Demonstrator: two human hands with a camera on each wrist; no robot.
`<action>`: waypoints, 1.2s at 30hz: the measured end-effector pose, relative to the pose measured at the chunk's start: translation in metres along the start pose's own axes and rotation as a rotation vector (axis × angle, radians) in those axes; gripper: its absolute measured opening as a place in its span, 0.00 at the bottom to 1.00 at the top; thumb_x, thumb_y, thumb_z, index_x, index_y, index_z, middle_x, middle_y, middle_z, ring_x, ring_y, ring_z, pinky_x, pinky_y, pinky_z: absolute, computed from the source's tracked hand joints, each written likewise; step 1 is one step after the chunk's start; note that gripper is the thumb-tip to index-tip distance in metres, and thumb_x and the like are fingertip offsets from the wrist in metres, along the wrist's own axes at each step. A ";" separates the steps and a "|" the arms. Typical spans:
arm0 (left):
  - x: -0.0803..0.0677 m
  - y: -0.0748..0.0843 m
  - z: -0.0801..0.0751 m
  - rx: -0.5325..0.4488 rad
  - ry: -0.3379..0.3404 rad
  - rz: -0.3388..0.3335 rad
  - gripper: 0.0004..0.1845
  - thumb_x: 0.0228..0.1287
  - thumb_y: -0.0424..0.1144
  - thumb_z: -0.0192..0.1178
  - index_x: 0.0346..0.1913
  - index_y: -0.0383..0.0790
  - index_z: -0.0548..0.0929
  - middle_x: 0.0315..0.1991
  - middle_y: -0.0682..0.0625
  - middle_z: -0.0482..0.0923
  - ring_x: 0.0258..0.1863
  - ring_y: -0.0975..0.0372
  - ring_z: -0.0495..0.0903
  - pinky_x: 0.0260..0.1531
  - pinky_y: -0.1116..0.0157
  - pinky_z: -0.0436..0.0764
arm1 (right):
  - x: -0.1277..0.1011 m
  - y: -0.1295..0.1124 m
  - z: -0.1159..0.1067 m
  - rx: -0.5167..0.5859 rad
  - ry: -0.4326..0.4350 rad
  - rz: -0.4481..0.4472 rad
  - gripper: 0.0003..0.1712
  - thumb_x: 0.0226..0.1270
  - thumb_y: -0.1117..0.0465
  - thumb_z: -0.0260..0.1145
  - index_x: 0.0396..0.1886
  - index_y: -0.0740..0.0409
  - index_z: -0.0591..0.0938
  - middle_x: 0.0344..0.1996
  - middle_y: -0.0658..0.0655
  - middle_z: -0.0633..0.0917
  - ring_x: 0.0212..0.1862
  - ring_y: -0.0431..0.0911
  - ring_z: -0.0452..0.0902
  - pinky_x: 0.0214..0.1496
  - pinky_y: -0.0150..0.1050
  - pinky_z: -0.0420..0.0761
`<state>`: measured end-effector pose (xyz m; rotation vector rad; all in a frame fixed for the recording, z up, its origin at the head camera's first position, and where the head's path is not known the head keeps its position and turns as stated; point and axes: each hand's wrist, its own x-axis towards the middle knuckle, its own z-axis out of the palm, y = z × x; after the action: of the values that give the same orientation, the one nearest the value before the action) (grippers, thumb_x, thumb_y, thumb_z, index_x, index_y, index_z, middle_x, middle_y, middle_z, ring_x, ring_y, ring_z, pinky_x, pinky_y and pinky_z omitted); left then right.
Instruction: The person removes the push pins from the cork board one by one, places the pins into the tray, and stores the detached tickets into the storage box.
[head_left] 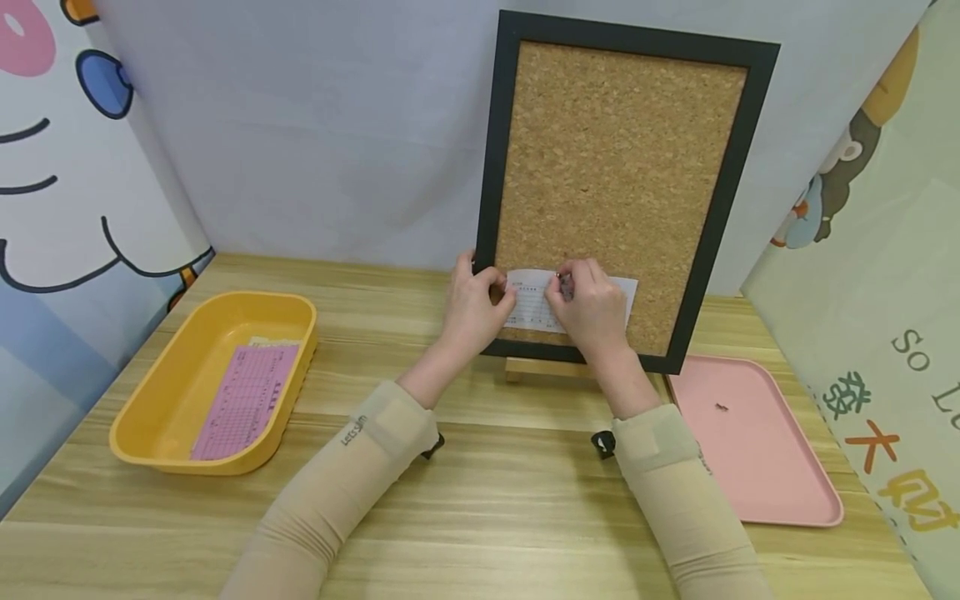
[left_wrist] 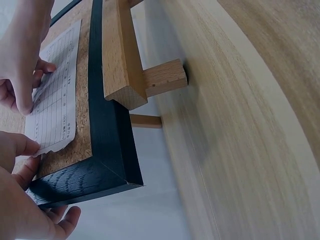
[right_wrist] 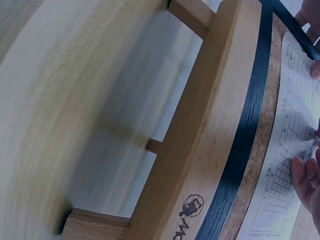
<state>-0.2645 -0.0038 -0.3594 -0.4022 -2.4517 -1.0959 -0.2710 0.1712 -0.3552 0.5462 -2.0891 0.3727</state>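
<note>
A black-framed cork board [head_left: 611,167] leans upright on a wooden easel [head_left: 513,371]. Across its lower part lies a white printed paper slip [head_left: 531,304]. My left hand [head_left: 471,307] pinches the slip's left end between thumb and index finger, while its other fingers reach round the frame's left edge, as the left wrist view shows. Over the middle of the slip, my right hand [head_left: 592,307] pinches a tiny dark pin [head_left: 558,276] against the paper's upper part. Its fingers mostly hide the pin, so how deep it sits cannot be told.
At the left stands a yellow basket [head_left: 123,433] holding pink and pale printed slips [head_left: 247,400]. A pink tray [head_left: 772,467] lies at the right, partly behind the right sleeve, with small dark bits [head_left: 722,407] on it. A pale cloth [head_left: 337,125] hangs behind the board.
</note>
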 end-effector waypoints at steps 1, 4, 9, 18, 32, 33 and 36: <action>0.000 0.000 0.000 -0.001 0.000 -0.001 0.09 0.62 0.39 0.61 0.30 0.35 0.81 0.65 0.32 0.59 0.62 0.43 0.64 0.61 0.50 0.65 | 0.000 0.000 0.000 0.002 0.005 -0.002 0.06 0.56 0.66 0.63 0.28 0.67 0.79 0.22 0.61 0.80 0.19 0.49 0.75 0.18 0.39 0.75; 0.000 0.001 -0.001 -0.004 -0.003 -0.002 0.09 0.62 0.38 0.61 0.30 0.35 0.81 0.65 0.32 0.59 0.64 0.42 0.62 0.63 0.50 0.63 | -0.001 0.000 -0.002 0.004 0.018 -0.015 0.06 0.56 0.66 0.63 0.28 0.66 0.80 0.22 0.61 0.79 0.19 0.48 0.75 0.17 0.38 0.74; 0.000 0.002 -0.001 -0.016 -0.002 -0.008 0.08 0.62 0.38 0.61 0.30 0.35 0.81 0.65 0.32 0.59 0.65 0.43 0.61 0.64 0.50 0.62 | -0.002 0.000 -0.005 0.017 0.027 -0.041 0.04 0.57 0.67 0.63 0.28 0.66 0.80 0.21 0.60 0.79 0.18 0.48 0.74 0.17 0.38 0.74; 0.000 0.004 -0.002 -0.030 0.003 -0.023 0.08 0.61 0.36 0.61 0.29 0.34 0.80 0.65 0.31 0.59 0.64 0.43 0.62 0.63 0.51 0.63 | -0.003 -0.002 -0.014 0.086 0.039 -0.060 0.04 0.55 0.67 0.64 0.28 0.65 0.79 0.22 0.60 0.79 0.20 0.47 0.75 0.19 0.38 0.74; -0.005 0.006 -0.012 -0.063 -0.042 -0.067 0.08 0.63 0.39 0.59 0.30 0.37 0.80 0.67 0.32 0.58 0.67 0.44 0.57 0.63 0.49 0.64 | 0.001 -0.008 -0.036 0.187 0.031 -0.083 0.05 0.55 0.67 0.65 0.29 0.66 0.80 0.20 0.59 0.77 0.19 0.46 0.69 0.18 0.36 0.70; -0.006 0.007 -0.014 -0.063 -0.043 -0.066 0.08 0.63 0.39 0.59 0.30 0.37 0.79 0.67 0.33 0.59 0.67 0.44 0.57 0.63 0.49 0.64 | 0.001 -0.008 -0.038 0.188 0.029 -0.081 0.05 0.55 0.67 0.65 0.29 0.66 0.80 0.20 0.59 0.77 0.19 0.46 0.69 0.19 0.36 0.70; -0.008 0.008 -0.020 -0.060 -0.050 -0.060 0.08 0.64 0.39 0.59 0.29 0.38 0.79 0.66 0.35 0.60 0.67 0.44 0.57 0.62 0.49 0.64 | 0.002 -0.007 -0.045 0.178 0.023 -0.079 0.05 0.56 0.67 0.64 0.30 0.66 0.80 0.20 0.59 0.77 0.20 0.47 0.69 0.19 0.36 0.71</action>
<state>-0.2490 -0.0142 -0.3459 -0.3802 -2.4941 -1.2001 -0.2364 0.1851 -0.3285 0.7238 -2.0167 0.5202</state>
